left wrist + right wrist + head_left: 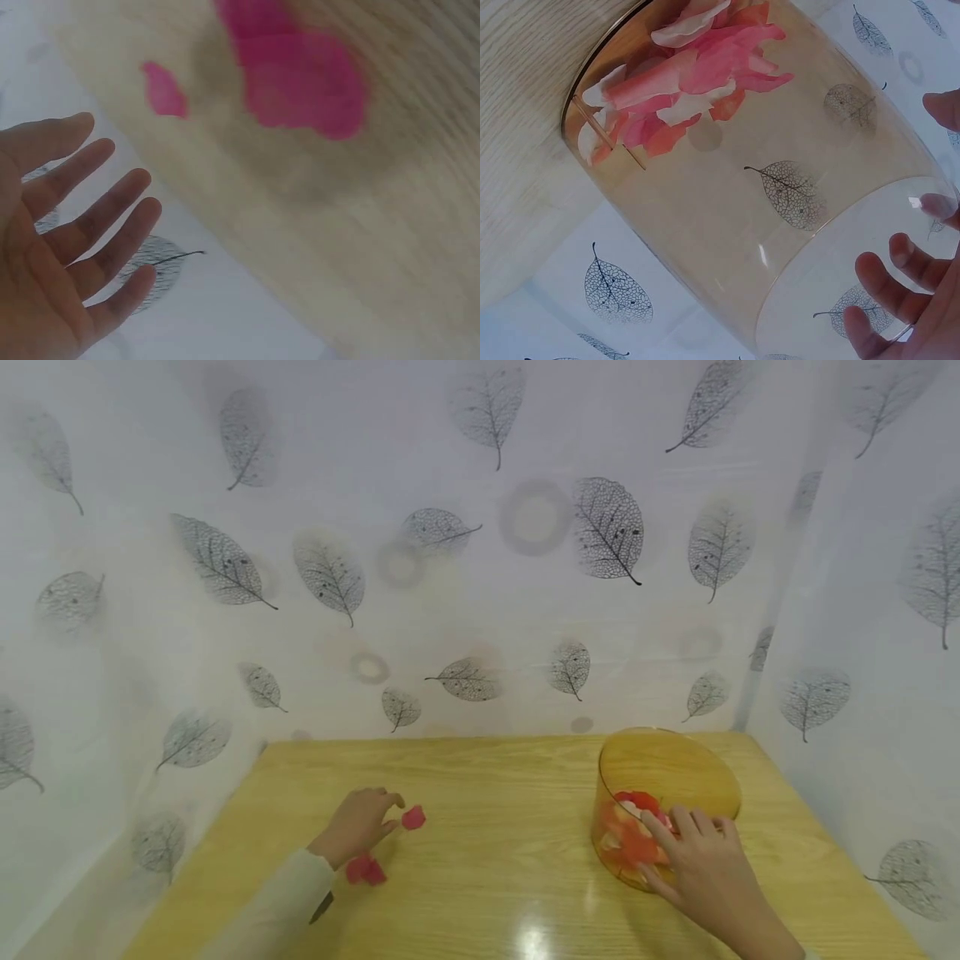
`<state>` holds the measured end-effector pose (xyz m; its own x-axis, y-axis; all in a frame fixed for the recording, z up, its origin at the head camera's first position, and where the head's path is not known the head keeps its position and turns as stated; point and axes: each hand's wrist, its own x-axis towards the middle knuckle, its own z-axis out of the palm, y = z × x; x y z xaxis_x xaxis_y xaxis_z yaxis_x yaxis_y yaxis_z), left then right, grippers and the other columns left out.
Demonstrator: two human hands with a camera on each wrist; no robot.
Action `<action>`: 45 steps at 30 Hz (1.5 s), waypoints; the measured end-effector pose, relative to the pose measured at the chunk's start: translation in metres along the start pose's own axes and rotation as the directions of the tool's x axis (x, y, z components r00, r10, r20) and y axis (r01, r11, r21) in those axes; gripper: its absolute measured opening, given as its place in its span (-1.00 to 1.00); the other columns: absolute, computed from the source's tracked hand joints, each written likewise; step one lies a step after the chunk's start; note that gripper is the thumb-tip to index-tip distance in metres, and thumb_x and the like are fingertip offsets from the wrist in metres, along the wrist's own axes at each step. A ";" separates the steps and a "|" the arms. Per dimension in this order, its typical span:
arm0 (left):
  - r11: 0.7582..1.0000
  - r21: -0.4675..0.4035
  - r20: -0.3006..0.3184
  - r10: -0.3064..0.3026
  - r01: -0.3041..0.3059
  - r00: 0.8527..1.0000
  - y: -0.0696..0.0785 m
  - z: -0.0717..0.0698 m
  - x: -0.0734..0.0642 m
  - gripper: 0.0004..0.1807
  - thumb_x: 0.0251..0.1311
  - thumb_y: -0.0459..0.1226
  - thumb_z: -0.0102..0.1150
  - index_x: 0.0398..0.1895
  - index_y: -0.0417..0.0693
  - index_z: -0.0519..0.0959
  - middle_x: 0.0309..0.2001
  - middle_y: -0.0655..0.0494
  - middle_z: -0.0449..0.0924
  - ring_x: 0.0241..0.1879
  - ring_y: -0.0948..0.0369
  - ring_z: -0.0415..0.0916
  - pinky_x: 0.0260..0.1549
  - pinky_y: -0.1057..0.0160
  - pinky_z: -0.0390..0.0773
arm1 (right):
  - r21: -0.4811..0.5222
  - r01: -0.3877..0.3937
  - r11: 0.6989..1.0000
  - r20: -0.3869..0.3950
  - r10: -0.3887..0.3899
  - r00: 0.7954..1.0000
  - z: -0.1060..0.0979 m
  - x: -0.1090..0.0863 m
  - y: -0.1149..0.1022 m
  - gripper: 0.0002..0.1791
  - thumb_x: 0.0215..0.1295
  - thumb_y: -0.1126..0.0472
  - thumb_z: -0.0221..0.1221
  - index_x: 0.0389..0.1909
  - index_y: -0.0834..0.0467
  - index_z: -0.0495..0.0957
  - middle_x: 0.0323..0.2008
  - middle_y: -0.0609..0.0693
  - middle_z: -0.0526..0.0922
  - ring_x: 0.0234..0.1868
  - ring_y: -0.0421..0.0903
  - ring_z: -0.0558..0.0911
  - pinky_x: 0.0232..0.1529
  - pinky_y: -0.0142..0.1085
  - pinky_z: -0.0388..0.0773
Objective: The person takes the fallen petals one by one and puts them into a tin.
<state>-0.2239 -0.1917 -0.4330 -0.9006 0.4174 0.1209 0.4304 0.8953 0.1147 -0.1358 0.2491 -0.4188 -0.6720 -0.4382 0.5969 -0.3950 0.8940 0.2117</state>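
Two spots of deep pink flower petals lie on the wooden table by my left hand [358, 827]: a single petal [412, 817] just off the fingertips and a small group of petals [366, 870] below the wrist. The left fingers are loosely bent and spread, with nothing between them; the left wrist view shows the bare palm, a small petal [165, 91] and larger petals [307, 86]. An amber see-through container [705, 262] tilts at the right, pink, red and cream petals [697, 82] gathered low inside. My right hand [708, 868] grips its near rim, fingers over the edge, thumb outside.
The yellowish wooden table [495, 827] is enclosed at the back and both sides by pale sheeting [495, 602] printed with grey leaves. A bright reflection shows near the table's front middle. The container stands toward the right back.
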 end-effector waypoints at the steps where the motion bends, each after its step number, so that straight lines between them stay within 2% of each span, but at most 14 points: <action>1: 1.000 -0.009 0.016 -0.010 0.011 1.000 -0.004 0.004 0.000 -0.77 -0.03 -0.32 0.37 -0.26 -0.11 0.60 -0.33 -0.05 0.64 -0.38 0.06 0.56 -0.18 0.02 0.55 | 0.000 -0.001 1.000 0.000 0.001 1.000 0.000 0.000 0.000 -0.11 0.27 -0.40 -0.62 -0.10 0.07 0.57 -0.44 0.07 0.43 -0.46 0.04 0.44 -0.41 0.02 0.42; 8: 1.000 0.001 0.064 -0.023 0.023 0.998 -0.018 0.040 0.015 -0.73 -0.04 -0.27 0.38 -0.22 -0.07 0.60 -0.36 0.05 0.61 -0.38 0.10 0.55 -0.20 0.08 0.56 | 0.000 0.005 1.000 -0.010 -0.005 1.000 0.000 0.000 0.000 -0.14 0.30 -0.38 -0.59 -0.09 0.07 0.56 -0.44 0.07 0.43 -0.46 0.04 0.44 -0.41 0.02 0.41; 15: 0.998 0.051 0.047 0.025 -0.027 0.999 -0.014 0.054 0.027 -0.73 -0.09 -0.22 0.42 -0.28 -0.01 0.60 -0.45 0.16 0.51 -0.46 0.22 0.42 -0.36 0.17 0.50 | 0.014 0.011 1.000 -0.020 -0.011 1.000 -0.001 0.002 0.000 -0.16 0.31 -0.37 -0.57 -0.09 0.08 0.55 -0.44 0.06 0.42 -0.46 0.03 0.44 -0.41 0.02 0.41; 23: 0.999 0.032 0.000 0.030 -0.030 1.000 -0.010 0.055 0.030 -0.85 -0.08 -0.28 0.40 -0.44 0.00 0.59 -0.53 0.17 0.49 -0.50 0.23 0.41 -0.35 0.16 0.48 | 0.003 0.014 1.000 -0.031 -0.014 0.999 -0.001 0.003 0.000 -0.16 0.32 -0.36 -0.56 -0.11 0.09 0.57 -0.44 0.06 0.41 -0.47 0.02 0.42 -0.41 0.01 0.40; 35: 0.998 0.057 -0.011 0.022 -0.021 1.000 -0.013 0.057 0.034 -0.78 -0.10 -0.27 0.41 -0.59 -0.01 0.50 -0.57 0.17 0.50 -0.51 0.20 0.45 -0.38 0.16 0.47 | 0.008 0.006 1.000 -0.007 -0.006 1.000 0.000 0.001 0.000 -0.14 0.30 -0.38 -0.58 -0.09 0.08 0.58 -0.44 0.04 0.41 -0.45 0.01 0.42 -0.40 0.01 0.41; 40: 0.997 0.076 -0.026 0.022 -0.020 0.999 -0.014 0.052 0.038 -0.78 -0.11 -0.22 0.41 -0.60 0.00 0.50 -0.58 0.17 0.51 -0.52 0.19 0.46 -0.38 0.15 0.48 | 0.011 0.002 1.000 -0.005 -0.002 1.000 0.000 0.001 0.000 -0.14 0.29 -0.38 -0.58 -0.09 0.08 0.57 -0.43 0.05 0.42 -0.44 0.02 0.43 -0.40 0.01 0.41; 45: 0.996 0.083 -0.067 0.047 -0.041 0.997 -0.007 0.039 0.042 -0.80 -0.11 -0.24 0.40 -0.58 -0.01 0.52 -0.57 0.17 0.52 -0.52 0.19 0.47 -0.39 0.15 0.47 | 0.006 0.004 1.000 -0.013 -0.004 1.000 0.001 0.001 0.000 -0.14 0.30 -0.37 -0.58 -0.10 0.08 0.57 -0.43 0.06 0.42 -0.44 0.03 0.42 -0.40 0.01 0.40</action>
<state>-0.2671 -0.1744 -0.4673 -0.8736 0.4473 0.1915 0.4604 0.8873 0.0277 -0.1372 0.2486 -0.4184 -0.6625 -0.4405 0.6059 -0.4016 0.8916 0.2092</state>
